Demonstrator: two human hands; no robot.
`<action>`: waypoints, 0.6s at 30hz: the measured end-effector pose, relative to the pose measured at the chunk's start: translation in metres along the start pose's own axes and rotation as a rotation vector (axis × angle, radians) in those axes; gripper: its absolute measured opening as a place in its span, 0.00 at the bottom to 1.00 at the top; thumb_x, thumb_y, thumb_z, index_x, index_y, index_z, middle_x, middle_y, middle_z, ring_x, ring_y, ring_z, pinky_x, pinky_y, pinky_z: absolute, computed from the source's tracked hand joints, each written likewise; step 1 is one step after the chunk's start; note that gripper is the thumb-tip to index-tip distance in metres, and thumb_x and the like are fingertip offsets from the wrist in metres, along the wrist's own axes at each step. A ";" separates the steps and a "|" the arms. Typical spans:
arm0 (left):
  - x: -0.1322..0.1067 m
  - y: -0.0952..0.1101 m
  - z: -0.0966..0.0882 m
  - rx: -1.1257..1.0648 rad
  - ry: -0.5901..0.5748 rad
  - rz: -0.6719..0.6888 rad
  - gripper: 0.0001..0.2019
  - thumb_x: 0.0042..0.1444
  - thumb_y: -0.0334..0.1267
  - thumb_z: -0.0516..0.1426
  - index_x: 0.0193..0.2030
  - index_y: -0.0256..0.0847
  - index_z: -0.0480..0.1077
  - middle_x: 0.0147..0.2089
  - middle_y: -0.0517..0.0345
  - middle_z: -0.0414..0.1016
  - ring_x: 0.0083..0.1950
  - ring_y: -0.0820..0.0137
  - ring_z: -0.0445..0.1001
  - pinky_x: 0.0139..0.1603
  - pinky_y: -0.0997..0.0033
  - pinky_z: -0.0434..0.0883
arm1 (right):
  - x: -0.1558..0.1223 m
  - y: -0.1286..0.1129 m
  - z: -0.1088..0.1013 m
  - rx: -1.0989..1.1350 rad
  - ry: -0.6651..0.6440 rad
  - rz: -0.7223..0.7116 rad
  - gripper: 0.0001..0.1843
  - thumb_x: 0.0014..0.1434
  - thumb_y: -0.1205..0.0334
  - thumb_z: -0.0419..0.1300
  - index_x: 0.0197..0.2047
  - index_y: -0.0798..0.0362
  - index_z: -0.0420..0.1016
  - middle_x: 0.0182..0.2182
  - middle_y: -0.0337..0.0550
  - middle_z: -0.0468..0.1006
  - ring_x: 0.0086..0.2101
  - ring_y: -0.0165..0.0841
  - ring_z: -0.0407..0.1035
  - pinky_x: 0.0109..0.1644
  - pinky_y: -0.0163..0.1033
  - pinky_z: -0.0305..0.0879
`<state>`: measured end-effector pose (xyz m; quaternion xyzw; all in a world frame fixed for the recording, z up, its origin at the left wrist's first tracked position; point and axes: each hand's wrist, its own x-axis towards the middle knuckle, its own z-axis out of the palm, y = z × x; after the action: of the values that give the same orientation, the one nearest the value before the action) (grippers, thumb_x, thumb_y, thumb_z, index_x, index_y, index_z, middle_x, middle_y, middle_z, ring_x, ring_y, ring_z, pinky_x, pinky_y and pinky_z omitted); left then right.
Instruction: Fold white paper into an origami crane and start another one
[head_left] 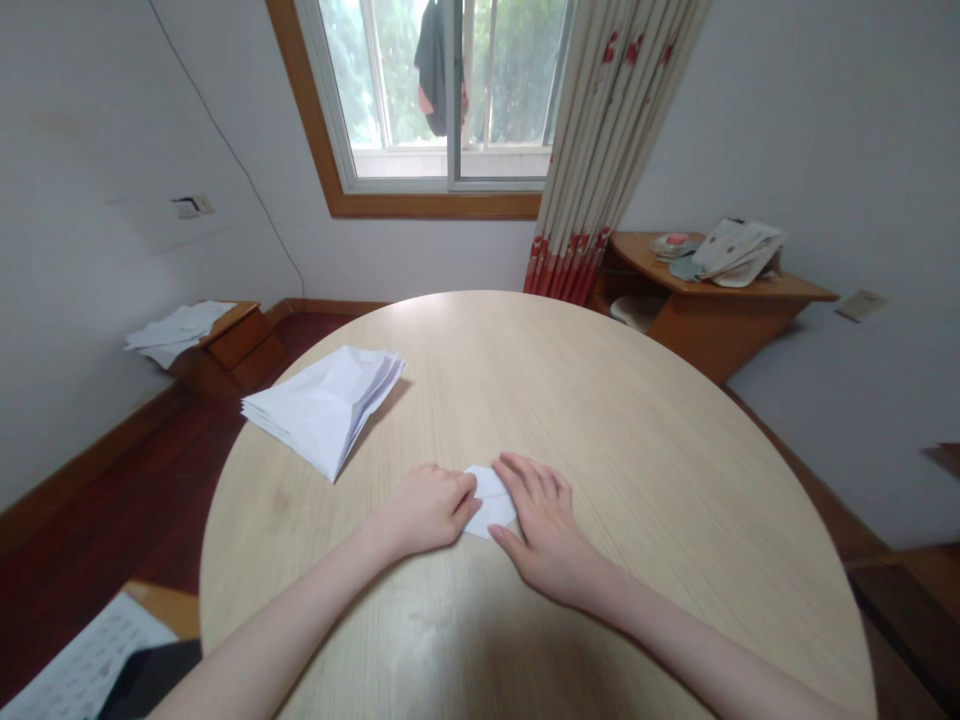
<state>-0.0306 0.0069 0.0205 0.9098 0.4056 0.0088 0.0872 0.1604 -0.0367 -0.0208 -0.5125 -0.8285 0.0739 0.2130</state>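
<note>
A small piece of folded white paper (491, 502) lies flat on the round wooden table (585, 400), between my two hands. At its left edge my left hand (435, 508) is closed, thumb and curled fingers pressed on the paper. My right hand (544, 520) rests on its right side with the fingers stretched out and the thumb apart, touching the edge. A crease line runs across the upper part of the paper. My fingers cover both its sides.
A stack of folded white sheets (322, 400) stands at the table's left. Beyond it is a low wooden cabinet (244, 345) with papers on top. At the back right, a wooden desk (720, 290) holds a white bag-like item (739, 250) beside a curtain (600, 150).
</note>
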 end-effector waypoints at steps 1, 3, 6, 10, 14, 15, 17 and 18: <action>0.000 0.000 0.000 0.000 -0.002 -0.001 0.12 0.64 0.40 0.50 0.32 0.39 0.68 0.30 0.55 0.76 0.33 0.64 0.76 0.36 0.67 0.65 | 0.001 0.003 0.001 0.005 0.008 0.015 0.32 0.58 0.58 0.54 0.64 0.54 0.54 0.61 0.60 0.61 0.60 0.49 0.53 0.61 0.61 0.45; -0.001 0.001 -0.001 -0.001 -0.008 -0.002 0.11 0.63 0.40 0.51 0.32 0.39 0.67 0.30 0.55 0.76 0.33 0.63 0.76 0.36 0.67 0.65 | 0.002 0.009 0.001 0.012 0.017 0.051 0.33 0.57 0.57 0.56 0.64 0.53 0.53 0.61 0.60 0.60 0.61 0.49 0.52 0.61 0.61 0.45; -0.002 0.002 -0.002 -0.005 -0.016 0.002 0.11 0.64 0.40 0.51 0.32 0.39 0.67 0.31 0.55 0.76 0.34 0.63 0.75 0.36 0.66 0.65 | 0.005 0.018 -0.001 0.019 0.004 0.102 0.35 0.56 0.55 0.58 0.65 0.53 0.53 0.62 0.60 0.59 0.61 0.50 0.52 0.61 0.61 0.45; -0.002 0.002 -0.003 -0.008 -0.020 0.000 0.11 0.64 0.40 0.50 0.32 0.39 0.67 0.31 0.55 0.76 0.34 0.63 0.75 0.37 0.66 0.65 | 0.008 0.028 -0.009 0.038 -0.022 0.150 0.36 0.55 0.56 0.59 0.65 0.52 0.53 0.62 0.59 0.58 0.61 0.50 0.51 0.61 0.60 0.46; -0.002 0.002 -0.004 -0.015 -0.039 -0.008 0.11 0.64 0.40 0.50 0.32 0.39 0.67 0.32 0.55 0.76 0.34 0.63 0.75 0.37 0.66 0.64 | 0.014 0.034 -0.018 0.013 -0.054 0.221 0.36 0.53 0.60 0.60 0.64 0.52 0.55 0.63 0.57 0.58 0.61 0.49 0.51 0.61 0.58 0.47; -0.002 0.002 -0.004 -0.018 -0.046 -0.009 0.12 0.64 0.40 0.50 0.32 0.39 0.67 0.32 0.55 0.76 0.34 0.63 0.75 0.37 0.66 0.64 | 0.016 0.035 -0.020 0.001 -0.068 0.252 0.36 0.53 0.61 0.60 0.64 0.52 0.55 0.63 0.56 0.58 0.61 0.49 0.51 0.61 0.58 0.47; -0.002 0.002 -0.005 -0.025 -0.057 -0.011 0.12 0.64 0.40 0.50 0.32 0.39 0.67 0.32 0.54 0.76 0.34 0.63 0.75 0.37 0.66 0.64 | 0.019 0.038 -0.025 -0.011 -0.103 0.320 0.36 0.52 0.62 0.60 0.64 0.52 0.56 0.63 0.55 0.57 0.62 0.49 0.50 0.62 0.57 0.47; -0.002 0.002 -0.005 -0.027 -0.059 -0.012 0.12 0.64 0.40 0.49 0.32 0.39 0.67 0.32 0.54 0.76 0.34 0.63 0.75 0.37 0.66 0.64 | 0.020 0.040 -0.027 -0.010 -0.123 0.348 0.37 0.52 0.62 0.60 0.64 0.52 0.57 0.63 0.55 0.57 0.62 0.49 0.50 0.62 0.57 0.47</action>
<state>-0.0309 0.0055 0.0258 0.9060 0.4081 -0.0129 0.1115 0.1972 -0.0025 -0.0047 -0.6437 -0.7392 0.1365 0.1435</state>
